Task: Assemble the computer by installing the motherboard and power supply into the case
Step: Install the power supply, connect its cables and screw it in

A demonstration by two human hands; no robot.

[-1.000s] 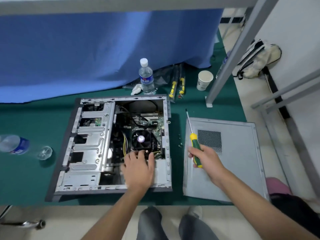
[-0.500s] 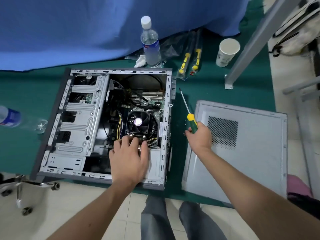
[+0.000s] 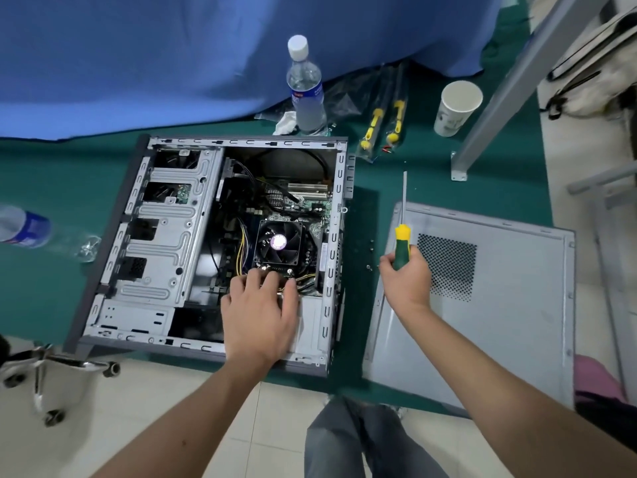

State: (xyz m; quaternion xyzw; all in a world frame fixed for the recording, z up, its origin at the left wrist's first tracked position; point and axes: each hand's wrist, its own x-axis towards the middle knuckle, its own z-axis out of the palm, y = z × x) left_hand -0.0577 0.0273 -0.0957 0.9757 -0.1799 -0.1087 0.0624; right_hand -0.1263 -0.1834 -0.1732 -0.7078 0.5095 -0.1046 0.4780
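Left fingers: the left hand (image 3: 260,313) lies flat inside the case (image 3: 162,236), fingers (image 3: 253,279) straight and spread over the wiring just below the cooler fan (image 3: 279,243), pressing down and gripping nothing
Right fingers: the right hand (image 3: 406,281) is curled round the green handle of the screwdriver (image 3: 401,236), shaft pointing away, held above the gap between the case and the side panel (image 3: 499,305)
Motherboard: already inside the case, under the fan
Power supply: probably the pale box at the near right corner, half hidden by the left hand; hard to be sure
Risk: a cable pinched under the palm or caught in the fan blades; the loose screws (image 3: 370,248) on the table (image 3: 44,188) could roll off if brushed
Containers: the upright bottle (image 3: 305,88) looks nearly full; the paper cup (image 3: 456,108) shows no contents; the lying bottle (image 3: 24,225) is blurred
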